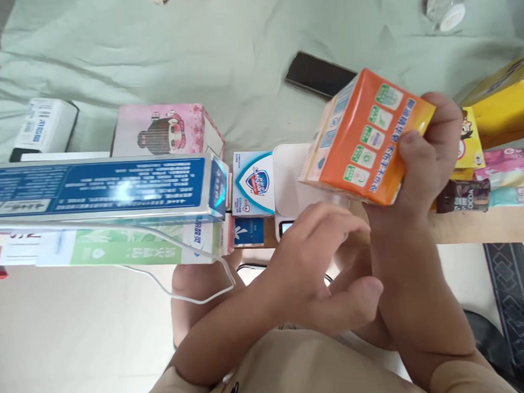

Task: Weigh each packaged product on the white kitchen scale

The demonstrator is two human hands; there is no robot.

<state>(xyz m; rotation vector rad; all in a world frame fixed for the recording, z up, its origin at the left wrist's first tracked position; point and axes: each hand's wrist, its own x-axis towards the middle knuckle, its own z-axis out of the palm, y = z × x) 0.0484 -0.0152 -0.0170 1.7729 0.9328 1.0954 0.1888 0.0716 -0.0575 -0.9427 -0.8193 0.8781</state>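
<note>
My right hand [433, 145] grips an orange box [364, 140] by its right end, thumb on the printed face. The box is tilted and raised in front of me, with green-framed icons and white characters on that face. Lower and nearer my body is my left hand [321, 269], empty, its fingers curled loosely and the thumb well apart. Behind it a flat white device [291, 181] with a small dark display is partly hidden by the hand and the box. A white-and-blue Safeguard box [255, 185] stands just left of the device.
Left are a long blue box [96, 186], a green-and-white box [129, 246], a pink box [159, 131] and a loose white cable [192, 302]. Behind lies a black phone [320, 75] on green cloth. Right are yellow packaging [501, 102], a cocoa packet [464, 196] and a clear bottle [447, 6].
</note>
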